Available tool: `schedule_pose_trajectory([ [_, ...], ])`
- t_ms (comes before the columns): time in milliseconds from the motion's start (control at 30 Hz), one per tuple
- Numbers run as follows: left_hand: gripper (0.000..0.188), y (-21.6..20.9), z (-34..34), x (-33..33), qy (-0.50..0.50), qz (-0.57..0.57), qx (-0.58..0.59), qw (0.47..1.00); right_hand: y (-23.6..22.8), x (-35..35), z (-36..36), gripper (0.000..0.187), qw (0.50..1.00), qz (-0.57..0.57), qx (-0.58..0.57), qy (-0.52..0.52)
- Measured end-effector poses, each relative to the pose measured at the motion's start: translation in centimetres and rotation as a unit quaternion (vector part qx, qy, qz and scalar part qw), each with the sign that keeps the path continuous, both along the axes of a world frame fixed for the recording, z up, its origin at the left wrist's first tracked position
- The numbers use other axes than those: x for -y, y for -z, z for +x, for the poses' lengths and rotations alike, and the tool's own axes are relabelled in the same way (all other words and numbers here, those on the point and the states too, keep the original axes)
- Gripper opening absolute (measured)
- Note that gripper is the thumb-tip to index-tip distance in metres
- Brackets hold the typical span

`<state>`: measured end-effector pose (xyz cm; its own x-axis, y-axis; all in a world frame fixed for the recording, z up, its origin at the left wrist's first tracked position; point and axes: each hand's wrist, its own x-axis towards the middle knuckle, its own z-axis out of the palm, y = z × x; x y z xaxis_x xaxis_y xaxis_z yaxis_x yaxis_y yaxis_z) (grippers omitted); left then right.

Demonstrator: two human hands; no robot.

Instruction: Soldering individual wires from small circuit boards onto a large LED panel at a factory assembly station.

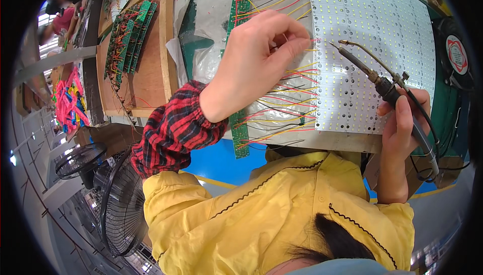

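Across the bench (347, 141) lay a white panel (382, 21). The left hand (256, 58) was pinched, seemingly on a red wire (315, 40) at the panel's left edge; the right hand (402, 119) gripped an iron (387, 90). Soldering seemed in hand, calling next for tip on wire.

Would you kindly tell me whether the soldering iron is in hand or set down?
In hand: the right hand grips the soldering iron by its handle.

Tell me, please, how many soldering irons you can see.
1: the soldering iron is in the right hand, angled over the white LED board. No other shows.
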<state>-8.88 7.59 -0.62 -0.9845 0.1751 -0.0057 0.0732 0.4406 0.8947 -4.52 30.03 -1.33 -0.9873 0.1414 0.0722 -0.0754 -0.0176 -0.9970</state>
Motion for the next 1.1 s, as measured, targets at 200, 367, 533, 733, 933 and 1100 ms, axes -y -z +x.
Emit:
schedule_pose_trajectory([
  [200,0.007,0.1,0.5,-0.2,0.089,-0.108,-0.093,0.986,0.2,0.0,0.0,0.017,1.0,0.016,-0.01,0.002],
  [367,0.008,0.4,0.5,-0.4,0.082,-0.135,-0.109,0.981,-0.4,-0.1,0.0,0.014,1.0,-0.007,0.008,-0.015],
  [533,0.009,0.7,0.5,-0.6,0.074,-0.127,-0.078,0.986,-0.5,-0.1,0.3,0.012,0.998,0.031,0.038,-0.043],
  [733,0.009,0.7,0.6,-0.6,0.073,-0.135,-0.084,0.985,-0.7,0.2,0.3,0.012,0.997,0.039,0.048,-0.056],
  [933,0.009,0.9,0.5,-0.6,0.073,-0.141,-0.093,0.983,-0.4,-0.2,0.4,0.013,0.999,0.02,0.03,-0.034],
  [1100,0.009,0.9,0.5,-0.7,0.069,-0.138,-0.092,0.984,-0.3,0.2,0.2,0.015,0.999,0.043,0.027,0.0],
])
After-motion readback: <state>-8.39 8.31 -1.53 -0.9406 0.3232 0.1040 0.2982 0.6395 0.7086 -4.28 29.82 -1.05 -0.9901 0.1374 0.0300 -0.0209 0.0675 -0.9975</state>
